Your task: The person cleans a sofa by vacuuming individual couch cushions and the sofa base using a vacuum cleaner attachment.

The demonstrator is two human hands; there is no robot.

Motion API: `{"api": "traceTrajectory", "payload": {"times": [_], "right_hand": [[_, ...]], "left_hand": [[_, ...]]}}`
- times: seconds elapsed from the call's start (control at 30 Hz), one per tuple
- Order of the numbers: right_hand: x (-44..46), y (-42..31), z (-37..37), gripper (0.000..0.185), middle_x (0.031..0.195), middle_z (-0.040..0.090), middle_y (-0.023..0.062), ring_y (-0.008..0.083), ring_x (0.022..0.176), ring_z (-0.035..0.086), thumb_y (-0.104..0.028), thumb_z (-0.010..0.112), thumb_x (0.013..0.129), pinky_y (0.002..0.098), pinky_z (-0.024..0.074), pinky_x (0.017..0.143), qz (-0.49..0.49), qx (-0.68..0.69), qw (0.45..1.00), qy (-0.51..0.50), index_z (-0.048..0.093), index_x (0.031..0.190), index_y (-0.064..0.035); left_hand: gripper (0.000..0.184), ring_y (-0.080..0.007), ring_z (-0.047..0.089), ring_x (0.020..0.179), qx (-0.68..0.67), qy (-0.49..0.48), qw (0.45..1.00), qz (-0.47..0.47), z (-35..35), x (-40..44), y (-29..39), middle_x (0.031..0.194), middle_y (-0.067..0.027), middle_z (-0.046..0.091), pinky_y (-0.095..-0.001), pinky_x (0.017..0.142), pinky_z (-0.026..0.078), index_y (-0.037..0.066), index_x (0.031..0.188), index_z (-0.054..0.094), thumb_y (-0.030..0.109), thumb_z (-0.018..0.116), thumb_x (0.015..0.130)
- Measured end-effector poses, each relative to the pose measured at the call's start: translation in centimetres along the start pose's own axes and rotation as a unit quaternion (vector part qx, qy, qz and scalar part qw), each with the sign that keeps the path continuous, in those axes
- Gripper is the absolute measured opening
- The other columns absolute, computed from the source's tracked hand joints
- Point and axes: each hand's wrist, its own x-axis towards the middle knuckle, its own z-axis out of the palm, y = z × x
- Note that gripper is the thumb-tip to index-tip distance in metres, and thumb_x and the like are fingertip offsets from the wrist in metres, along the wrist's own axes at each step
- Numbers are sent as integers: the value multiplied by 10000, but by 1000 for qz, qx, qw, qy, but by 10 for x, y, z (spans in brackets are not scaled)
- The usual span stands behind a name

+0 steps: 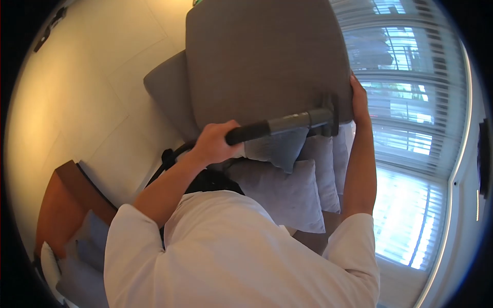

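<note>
My left hand [216, 142] is wrapped round the black grip of a vacuum cleaner wand [287, 123]. The wand runs to the right, and its flat nozzle [329, 114] rests against the lower right of a large brown-grey sofa cushion [267, 56]. The cushion stands tilted up in front of me. At its right edge my right hand [359, 100] grips the side; most of the fingers are hidden behind it. A black hose [172, 155] trails from behind my left hand.
Several grey pillows [280, 187] are piled below the wand, close to my body. Another grey cushion [169, 90] leans behind the large one. Windows with blinds [405, 97] line the right side. An orange-brown chair [64, 205] with pillows stands at lower left on the tiled floor [92, 102].
</note>
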Motion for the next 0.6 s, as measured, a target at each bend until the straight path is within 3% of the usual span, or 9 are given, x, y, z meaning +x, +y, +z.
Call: {"api": "traceTrajectory", "payload": {"times": [0.1, 0.17, 0.23, 0.3, 0.4, 0.43, 0.5, 0.57, 0.6], "right_hand": [[0, -3, 3, 535, 1469, 520, 132, 215, 1359, 468, -346, 456, 1037, 323, 320, 1147, 6, -11, 1000, -1, 491, 1451, -10], [-4, -10, 9, 542, 1473, 515, 126, 213, 1355, 471, -351, 449, 1039, 323, 323, 1144, 7, 17, 1000, -16, 480, 1461, -11], [-7, -12, 13, 549, 1477, 510, 120, 211, 1351, 475, -357, 442, 1041, 324, 326, 1141, 9, 45, 998, -31, 469, 1470, -13], [-10, -9, 9, 583, 1469, 513, 117, 213, 1337, 485, -400, 428, 1046, 325, 336, 1130, 74, 21, 997, -16, 455, 1478, -9], [-20, -14, 9, 634, 1452, 522, 126, 217, 1312, 502, -458, 421, 1043, 329, 350, 1113, 136, 8, 990, 27, 453, 1474, 5], [-18, -5, 1, 677, 1435, 529, 138, 226, 1289, 515, -496, 435, 1032, 335, 360, 1101, 108, 4, 994, 3, 448, 1472, 18], [-23, -14, 7, 687, 1431, 530, 145, 230, 1286, 515, -501, 444, 1027, 336, 361, 1098, 102, -19, 994, 18, 448, 1470, 24], [-24, -20, 12, 696, 1427, 530, 153, 234, 1283, 516, -506, 453, 1023, 336, 363, 1095, 96, -41, 994, 31, 449, 1468, 29], [-23, -20, 13, 703, 1429, 527, 158, 237, 1289, 511, -507, 469, 1016, 332, 362, 1095, 99, -31, 994, 33, 451, 1465, 34]], "left_hand": [[297, -387, 674, 788, -11, -16, 1000, 1, 18, -20, -50, 764, -146, 675, -458, 738, 537, 108, 968, 654, 205, 773, 714], [300, -392, 676, 788, 71, 50, 995, -40, 5, -52, -108, 767, -160, 674, -457, 737, 537, 106, 971, 654, 220, 769, 719], [308, -408, 678, 832, 152, 68, 977, -134, -11, -103, -180, 817, -187, 690, -455, 750, 537, 99, 989, 659, 234, 753, 728], [336, -416, 678, 882, 123, 61, 950, -282, -36, -145, -227, 872, -210, 706, -455, 780, 537, 70, 1013, 661, 255, 735, 742], [374, -384, 689, 856, 167, 109, 916, -348, -54, -187, -275, 881, -204, 714, -442, 788, 542, 19, 1019, 658, 263, 722, 743], [374, -384, 689, 856, 167, 110, 915, -351, -59, -191, -282, 881, -204, 714, -442, 788, 542, 19, 1019, 658, 263, 722, 743], [396, -288, 675, 694, 59, 118, 906, -401, -77, -179, -278, 774, -147, 675, -403, 687, 550, -2, 1005, 634, 318, 746, 800], [461, -192, 607, 565, -203, 166, 891, -371, -93, -133, -255, 684, -81, 585, -351, 572, 521, 25, 1036, 587, 420, 751, 863], [481, -166, 580, 538, -195, 203, 896, -343, -97, -100, -248, 662, -59, 551, -334, 539, 501, 45, 1050, 562, 458, 737, 878]]}}
